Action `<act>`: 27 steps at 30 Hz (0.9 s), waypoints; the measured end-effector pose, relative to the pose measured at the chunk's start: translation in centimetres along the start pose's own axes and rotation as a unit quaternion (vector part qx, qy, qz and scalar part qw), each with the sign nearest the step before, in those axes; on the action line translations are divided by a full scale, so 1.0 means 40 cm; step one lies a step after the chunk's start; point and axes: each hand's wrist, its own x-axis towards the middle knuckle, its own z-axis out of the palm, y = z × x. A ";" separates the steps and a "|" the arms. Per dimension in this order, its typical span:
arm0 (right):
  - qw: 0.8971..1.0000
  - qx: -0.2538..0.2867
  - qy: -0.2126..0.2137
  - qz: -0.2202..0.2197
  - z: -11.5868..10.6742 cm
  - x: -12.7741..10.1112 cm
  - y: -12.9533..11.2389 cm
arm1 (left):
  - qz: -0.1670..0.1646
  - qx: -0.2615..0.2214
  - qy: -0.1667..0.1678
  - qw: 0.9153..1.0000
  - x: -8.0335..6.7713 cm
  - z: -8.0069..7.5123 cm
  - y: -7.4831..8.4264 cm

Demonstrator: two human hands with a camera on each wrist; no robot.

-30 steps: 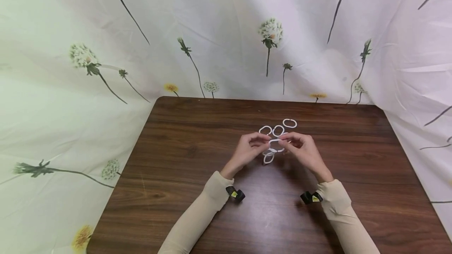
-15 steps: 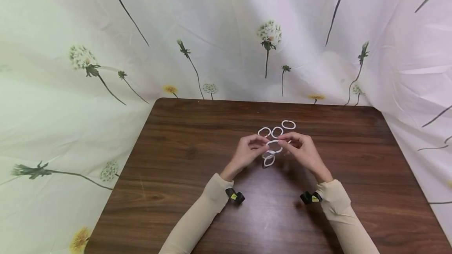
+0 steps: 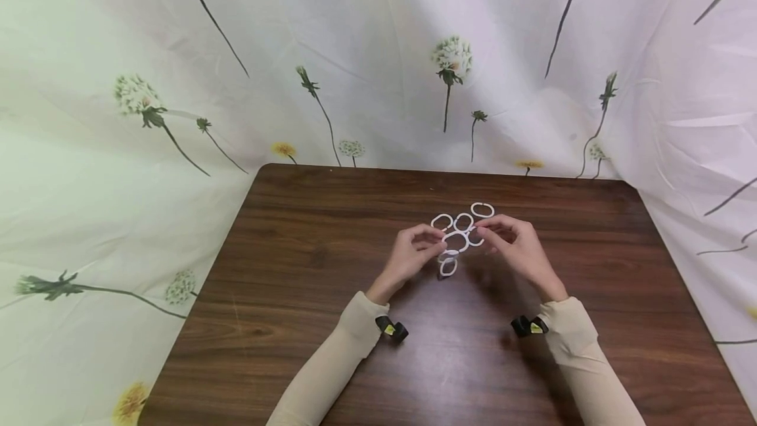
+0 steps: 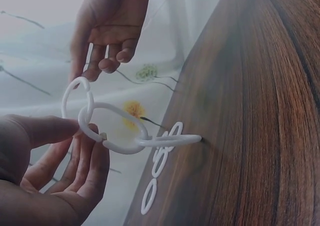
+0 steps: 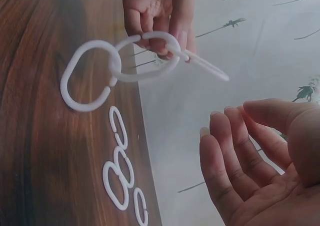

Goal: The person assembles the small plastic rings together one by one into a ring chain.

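My left hand (image 3: 407,256) pinches a short chain of white plastic C-shaped links between thumb and fingers. In the left wrist view the chain shows an upper link (image 4: 90,98) at the fingertips, a middle link (image 4: 125,151) hooked through it, and a lower link (image 4: 170,142) at the far end. My right hand (image 3: 522,252) is just right of the chain, its fingers loosely bent. The right wrist view shows a gap between its fingertips and the nearest link, with nothing held. Several loose white links (image 5: 105,178) lie on the table beyond the hands.
The dark wood-grain table (image 3: 296,281) ends at the back against a white fabric backdrop (image 3: 378,51) printed with dandelions. A black camera strap (image 3: 391,329) sits at the left wrist, another strap (image 3: 528,327) at the right.
My right hand has let go of the link and moved a little right. My left hand still holds the chain, nearly in the same place.
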 end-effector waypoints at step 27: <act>0.996 -0.060 0.048 0.032 -0.024 0.046 0.205 | -0.026 -0.046 0.035 0.998 -0.003 -0.007 -0.011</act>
